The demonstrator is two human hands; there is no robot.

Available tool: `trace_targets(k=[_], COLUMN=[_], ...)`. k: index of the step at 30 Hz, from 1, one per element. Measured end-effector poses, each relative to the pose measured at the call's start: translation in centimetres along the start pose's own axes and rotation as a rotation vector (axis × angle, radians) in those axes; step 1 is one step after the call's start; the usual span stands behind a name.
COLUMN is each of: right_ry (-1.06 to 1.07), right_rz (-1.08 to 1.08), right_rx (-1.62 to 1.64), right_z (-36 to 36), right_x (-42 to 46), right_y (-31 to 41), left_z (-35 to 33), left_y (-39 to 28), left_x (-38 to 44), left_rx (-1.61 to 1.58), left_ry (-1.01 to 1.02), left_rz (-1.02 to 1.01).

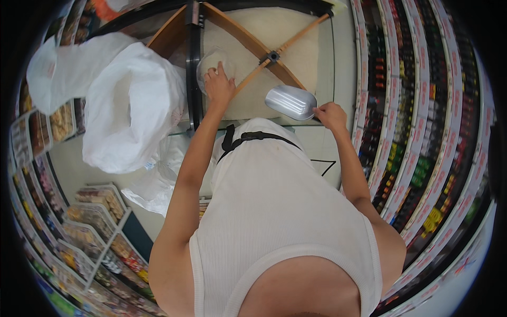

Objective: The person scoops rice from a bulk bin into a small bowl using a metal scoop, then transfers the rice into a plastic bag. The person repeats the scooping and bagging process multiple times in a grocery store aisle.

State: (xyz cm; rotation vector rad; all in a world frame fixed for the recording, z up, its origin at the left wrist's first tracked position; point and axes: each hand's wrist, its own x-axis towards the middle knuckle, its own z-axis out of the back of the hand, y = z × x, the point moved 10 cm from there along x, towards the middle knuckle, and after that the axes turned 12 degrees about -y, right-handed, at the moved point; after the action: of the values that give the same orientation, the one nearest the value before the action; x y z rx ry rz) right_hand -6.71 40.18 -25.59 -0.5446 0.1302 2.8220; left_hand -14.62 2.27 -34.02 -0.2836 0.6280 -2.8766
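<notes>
My right hand [332, 115] grips the handle end of a shiny metal scoop [291, 102]. No load shows in the scoop, which is over the near right part of a bin of pale grain [295, 33] that looks like rice. To the left, my left hand [220, 85] reaches palm down over a thin clear plastic bag [216, 57] lying on the grain. Its fingers are partly spread at the bag, and whether they pinch the film cannot be seen. Crossed wooden slats [241, 29] meet at a dark hub [272, 57] above the grain.
A large white woven sack [134, 107] with its mouth rolled open stands left of the bin's black divider [194, 67]. Crumpled clear plastic [152, 190] lies below it. Shelves of bottles [424, 119] line the right side. Packaged goods [101, 202] fill racks at lower left.
</notes>
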Motion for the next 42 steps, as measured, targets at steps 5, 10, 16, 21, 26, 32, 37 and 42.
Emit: trace_targets(k=[5,10,16,21,26,32,37,42], right_ry=[0.045,0.071,0.013,-0.003,-0.096,-0.195,-0.193,-0.241], right_rz=[-0.109,-0.176,-0.245,-0.128,0.028,0.194,0.239,0.221], right_rx=[-0.089,0.098,0.213,0.314,0.411,0.694,0.797,0.819], right_z=[-8.0,-16.8,-19.5,-20.2,-19.8,-18.3,-16.6,-13.5], right_x=[0.7,5.0,6.2,4.3,4.1,3.7,3.2,2.8], right_y=[-2.6,0.1,-1.2,-6.8,-9.2,-8.5,-8.4,-8.7], left_z=[-9.2,-7.1,0.6,2.5,0.3,-5.2,-7.4,-9.2], left_y=[1.1,-6.2,-5.1,2.8,5.4,5.7,5.3,5.7], left_x=[1.8,1.0,-1.7,-5.6,-7.4,-6.7,-5.7,-6.2], left_rx=[-0.009,-0.325,-0.440,-0.399,-0.437,-0.546,-0.445,-0.530], left_ry=[0.335,0.317,0.085,-0.019,0.013,0.261,0.268,0.306], left_rz=[0.099,-0.097,0.009,0.318,0.516,0.921,1.015,1.007])
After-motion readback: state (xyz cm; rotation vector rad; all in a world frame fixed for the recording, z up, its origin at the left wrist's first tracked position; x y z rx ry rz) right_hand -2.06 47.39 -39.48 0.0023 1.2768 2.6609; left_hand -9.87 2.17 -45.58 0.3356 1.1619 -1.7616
